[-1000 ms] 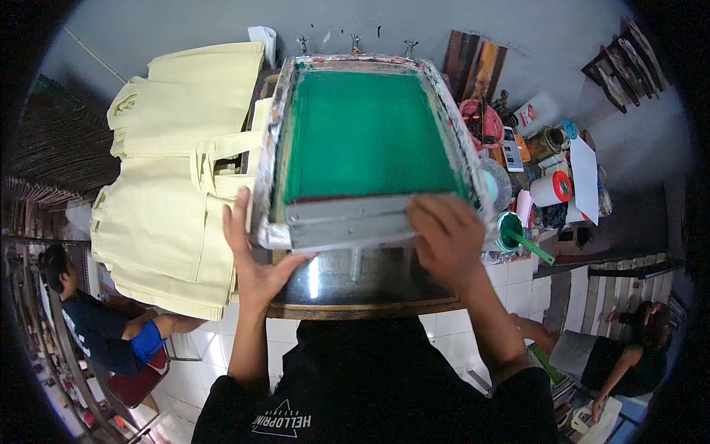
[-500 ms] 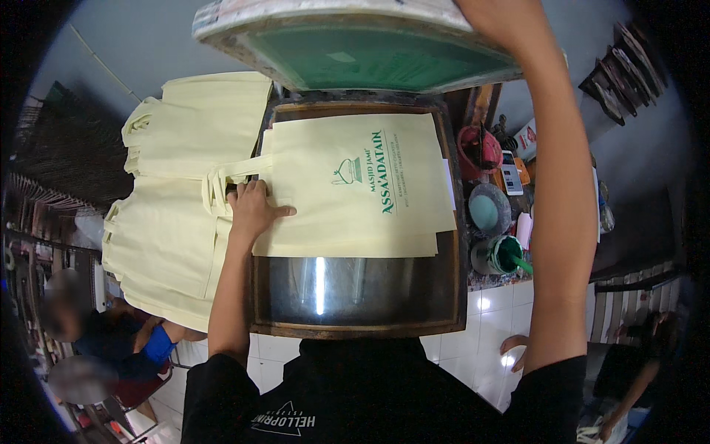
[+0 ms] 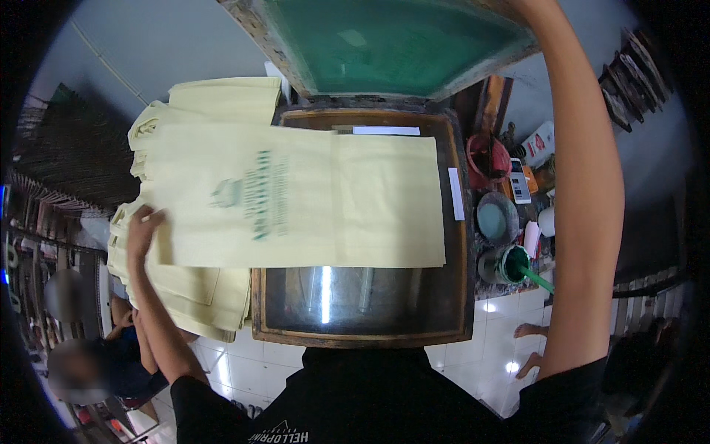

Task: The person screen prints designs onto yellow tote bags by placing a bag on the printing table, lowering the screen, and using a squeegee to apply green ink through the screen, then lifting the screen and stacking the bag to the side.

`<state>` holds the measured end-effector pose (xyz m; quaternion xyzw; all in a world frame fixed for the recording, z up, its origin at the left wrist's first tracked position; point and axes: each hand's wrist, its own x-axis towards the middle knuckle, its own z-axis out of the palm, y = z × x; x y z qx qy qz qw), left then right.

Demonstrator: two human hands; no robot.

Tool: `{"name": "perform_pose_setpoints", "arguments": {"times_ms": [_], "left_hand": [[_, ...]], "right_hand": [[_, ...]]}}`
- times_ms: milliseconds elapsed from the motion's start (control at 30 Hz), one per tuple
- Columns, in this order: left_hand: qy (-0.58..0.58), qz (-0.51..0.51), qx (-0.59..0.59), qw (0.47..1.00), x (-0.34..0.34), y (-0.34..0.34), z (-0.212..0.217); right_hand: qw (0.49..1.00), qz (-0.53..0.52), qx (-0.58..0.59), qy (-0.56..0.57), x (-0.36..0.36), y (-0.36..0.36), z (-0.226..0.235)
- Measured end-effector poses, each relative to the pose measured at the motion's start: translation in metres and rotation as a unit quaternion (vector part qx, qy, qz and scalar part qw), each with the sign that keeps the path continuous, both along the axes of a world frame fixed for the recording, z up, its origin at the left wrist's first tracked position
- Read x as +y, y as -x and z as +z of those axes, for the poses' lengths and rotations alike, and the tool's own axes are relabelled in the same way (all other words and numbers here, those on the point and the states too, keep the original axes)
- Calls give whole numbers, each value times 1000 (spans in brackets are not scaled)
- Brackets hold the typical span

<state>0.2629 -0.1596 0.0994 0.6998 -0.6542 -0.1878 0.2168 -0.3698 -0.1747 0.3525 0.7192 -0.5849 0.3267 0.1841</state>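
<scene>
My left hand [image 3: 144, 229] grips the left edge of a pale yellow cloth bag [image 3: 296, 196] with a green print. The bag lies half off the wooden printing table [image 3: 362, 325] and over a stack of like bags [image 3: 200, 296] at the left. A blank pale yellow piece [image 3: 388, 200] shows to its right on the table. My right arm reaches up at the right, and my right hand [image 3: 526, 9], cut by the top edge, holds the raised screen frame [image 3: 384, 44] with green mesh, tilted up over the table's far side.
Right of the table stand a red ink bucket [image 3: 488, 155], a teal pot [image 3: 497, 218] and a green pot with a stick [image 3: 514, 263]. Another person [image 3: 111, 362] sits low at the left. Someone's bare feet [image 3: 529, 344] are on the white floor tiles at the right.
The screen frame went from flat on the table to raised. The printed bag has slid left off the table toward the stack, with my left hand on its edge.
</scene>
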Motion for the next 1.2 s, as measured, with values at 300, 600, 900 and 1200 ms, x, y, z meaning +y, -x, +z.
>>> {"name": "perform_pose_setpoints", "arguments": {"times_ms": [300,600,900,1200], "left_hand": [[153,-127,22,980,-22,214,-103],[151,-369,9,917,-59,543,-140],[153,-485,85,857,-74,537,-135],[202,-499,8,843,-87,576,-134]], "right_hand": [[999,18,-31,-15,0,7,2],[999,53,4,4,-12,9,4],[998,51,31,22,-18,16,-1],[998,33,50,31,-37,22,0]]}}
